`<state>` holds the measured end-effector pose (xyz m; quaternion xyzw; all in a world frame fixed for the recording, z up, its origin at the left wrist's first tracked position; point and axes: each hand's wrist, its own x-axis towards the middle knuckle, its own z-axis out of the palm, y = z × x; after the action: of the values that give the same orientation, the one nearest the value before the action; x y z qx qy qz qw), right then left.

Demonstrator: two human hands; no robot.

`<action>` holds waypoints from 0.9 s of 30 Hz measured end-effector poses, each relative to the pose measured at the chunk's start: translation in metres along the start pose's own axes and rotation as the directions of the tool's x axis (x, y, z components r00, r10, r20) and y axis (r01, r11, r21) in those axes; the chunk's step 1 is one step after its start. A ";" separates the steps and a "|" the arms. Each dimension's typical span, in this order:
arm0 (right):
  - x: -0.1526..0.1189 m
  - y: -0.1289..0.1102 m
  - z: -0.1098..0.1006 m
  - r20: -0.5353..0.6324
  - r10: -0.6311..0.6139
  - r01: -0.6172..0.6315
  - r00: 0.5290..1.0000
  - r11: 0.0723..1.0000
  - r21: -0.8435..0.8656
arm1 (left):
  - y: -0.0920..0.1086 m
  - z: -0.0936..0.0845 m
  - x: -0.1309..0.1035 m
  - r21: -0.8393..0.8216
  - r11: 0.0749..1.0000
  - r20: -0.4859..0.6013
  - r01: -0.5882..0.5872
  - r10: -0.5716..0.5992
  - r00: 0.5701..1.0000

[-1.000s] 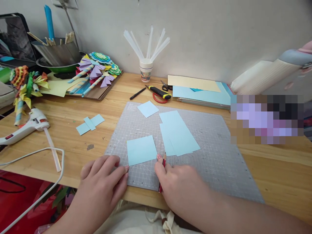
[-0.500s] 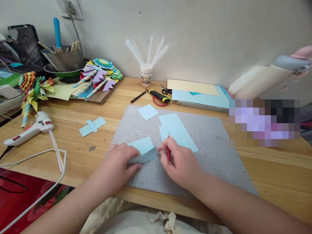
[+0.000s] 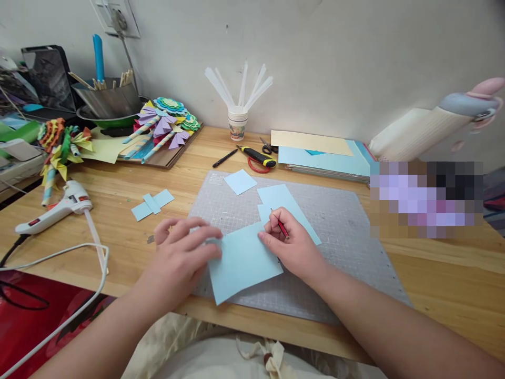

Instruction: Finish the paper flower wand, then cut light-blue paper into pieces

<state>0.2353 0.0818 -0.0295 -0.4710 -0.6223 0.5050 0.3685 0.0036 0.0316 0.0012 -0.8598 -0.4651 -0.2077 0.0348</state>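
Observation:
A light blue paper sheet (image 3: pixel 244 260) lies opened out over the front of the grey cutting mat (image 3: pixel 339 221), its lower left corner near the table edge. My left hand (image 3: pixel 185 250) is at the sheet's left edge, fingers spread. My right hand (image 3: pixel 290 242) is closed around a red pencil (image 3: pixel 283 229), with its thumb at the sheet's upper right corner. Behind that hand lies a larger blue piece (image 3: pixel 290 202). A small blue square (image 3: pixel 240 181) rests near the mat's back edge.
Crossed blue strips (image 3: pixel 152 205) and a glue gun (image 3: pixel 59 208) with its cable lie left. Behind the mat are a pen (image 3: pixel 224 158), yellow-black pliers (image 3: pixel 256 156), scissors (image 3: pixel 268 147), a paper cup (image 3: pixel 238 125) and stacked paper (image 3: pixel 323 159). Paper flowers (image 3: pixel 165 118) lie back left.
The blue sheet, folded up before, now lies spread out towards me. My left hand has let go of it and spread its fingers. The pencil in my right hand has tilted.

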 end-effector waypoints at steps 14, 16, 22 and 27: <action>0.010 0.004 -0.001 -0.082 0.004 -0.036 0.997 0.917 -0.397 | 0.015 0.041 -0.003 0.107 0.970 0.175 0.218 -0.234 0.956; 0.015 0.006 -0.002 -0.064 -0.036 0.002 0.997 0.887 -0.463 | 0.015 0.042 -0.001 0.155 0.969 0.171 0.193 -0.218 0.961; 0.018 0.004 -0.001 0.025 0.020 -0.001 0.999 0.798 -0.602 | 0.017 0.043 0.001 0.213 0.961 0.179 0.174 -0.214 0.960; 0.015 0.000 0.000 0.047 0.041 -0.003 0.998 0.786 -0.619 | 0.017 0.041 0.000 0.210 0.964 0.178 0.161 -0.200 0.964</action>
<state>0.2314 0.0963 -0.0300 -0.5579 -0.7583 0.2913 0.1701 0.0309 0.0324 -0.0339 -0.8224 -0.5611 -0.0774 0.0529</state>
